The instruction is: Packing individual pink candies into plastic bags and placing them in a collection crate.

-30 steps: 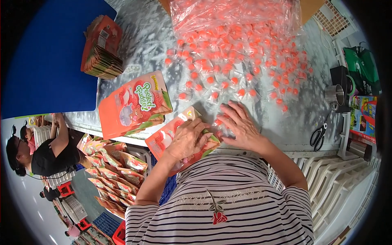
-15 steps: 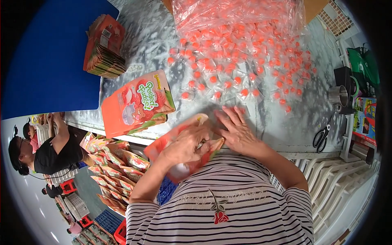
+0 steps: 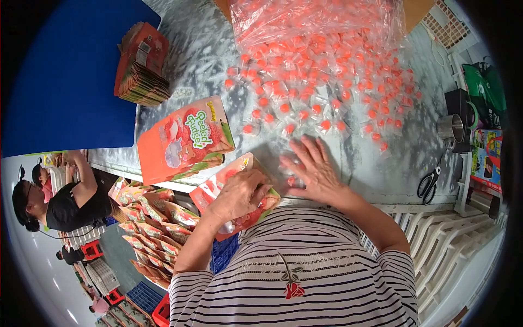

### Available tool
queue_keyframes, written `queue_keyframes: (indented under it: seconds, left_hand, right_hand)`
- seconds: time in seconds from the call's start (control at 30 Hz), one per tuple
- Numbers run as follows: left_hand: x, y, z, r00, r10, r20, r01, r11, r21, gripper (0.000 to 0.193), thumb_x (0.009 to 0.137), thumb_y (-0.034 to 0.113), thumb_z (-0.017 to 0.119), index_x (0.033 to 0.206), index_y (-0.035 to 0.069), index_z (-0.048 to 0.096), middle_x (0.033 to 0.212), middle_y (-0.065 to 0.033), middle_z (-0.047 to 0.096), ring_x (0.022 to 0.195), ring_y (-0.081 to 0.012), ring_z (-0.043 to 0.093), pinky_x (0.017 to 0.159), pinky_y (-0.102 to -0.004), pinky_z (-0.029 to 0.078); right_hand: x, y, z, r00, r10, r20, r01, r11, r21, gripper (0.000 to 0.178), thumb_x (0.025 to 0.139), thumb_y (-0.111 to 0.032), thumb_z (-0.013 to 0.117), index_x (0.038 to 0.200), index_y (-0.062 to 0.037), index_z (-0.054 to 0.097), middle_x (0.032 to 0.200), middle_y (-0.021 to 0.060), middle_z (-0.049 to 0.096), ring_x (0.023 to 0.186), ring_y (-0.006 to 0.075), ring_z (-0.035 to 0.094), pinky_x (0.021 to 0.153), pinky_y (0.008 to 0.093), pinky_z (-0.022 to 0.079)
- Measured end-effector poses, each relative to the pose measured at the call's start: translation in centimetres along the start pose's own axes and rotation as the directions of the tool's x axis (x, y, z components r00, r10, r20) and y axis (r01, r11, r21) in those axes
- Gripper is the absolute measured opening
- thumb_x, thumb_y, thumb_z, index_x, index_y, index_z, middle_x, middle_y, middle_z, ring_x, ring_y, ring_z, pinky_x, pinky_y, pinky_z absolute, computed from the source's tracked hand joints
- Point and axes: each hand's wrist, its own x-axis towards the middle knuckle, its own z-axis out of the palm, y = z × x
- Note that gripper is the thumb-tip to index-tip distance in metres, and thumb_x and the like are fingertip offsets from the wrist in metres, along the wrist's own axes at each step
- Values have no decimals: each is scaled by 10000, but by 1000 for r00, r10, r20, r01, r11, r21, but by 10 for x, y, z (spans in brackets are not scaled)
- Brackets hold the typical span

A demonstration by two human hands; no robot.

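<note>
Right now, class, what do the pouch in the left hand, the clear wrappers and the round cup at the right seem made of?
Pouch: likely thin film, satiny, judging by its smooth printed face; paper possible.
Clear wrappers: probably plastic film, glossy, see-through with glints.
Round cup: apparently metal, polished grey with highlights.

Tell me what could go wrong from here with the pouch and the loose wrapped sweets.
The pouch in the left hand hangs partly over the edge of the table, so it might drop if that grip loosens. A wrapped sweet by the right hand lies near the same edge and could get brushed off.
</note>
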Motion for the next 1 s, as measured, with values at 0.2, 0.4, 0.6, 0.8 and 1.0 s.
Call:
queue_keyframes:
  seconds: [0.2,0.4,0.6,0.8,1.0]
  left_hand:
    - [2,1,1,998,38,-40,-37,999,26,177,839,100,672,787,-11,543,739,-152,565,705,-334,563,628,-412,453]
    - [3,5,3,996,59,-63,-60,998,-11,186,851,127,670,792,-6,553,741,-145,566,706,-322,563,623,-409,456]
    - [4,12,-1,992,95,-84,-96,995,-8,189,864,148,660,811,-8,566,762,-155,583,701,-332,571,628,-409,463]
    - [15,14,-1,991,108,-76,-109,994,-15,203,859,167,665,822,-6,566,788,-174,594,719,-357,585,638,-429,465]
    - [30,32,-7,990,142,-4,-142,989,-47,163,843,119,639,801,-8,546,839,-184,586,815,-368,580,729,-445,473]
  right_hand:
    - [-1,-5,11,991,-92,-97,94,996,12,553,728,-344,720,1206,-104,579,1341,150,437,1263,366,372,1030,510,337]
    - [-10,-2,12,981,-124,-151,106,987,-123,434,737,-247,708,1116,-62,606,1129,131,507,1013,294,511,848,443,467]
    - [-4,26,13,952,-39,-305,-14,986,-167,159,761,-125,672,908,-76,635,956,102,530,751,250,572,610,399,511]
    - [21,9,-47,714,670,205,-443,206,872,130,848,-118,685,907,-9,648,671,26,587,533,85,508,430,211,372]
    - [30,-26,-55,823,420,382,-419,-4,908,144,907,-140,636,931,2,648,764,31,641,554,41,508,432,190,382]
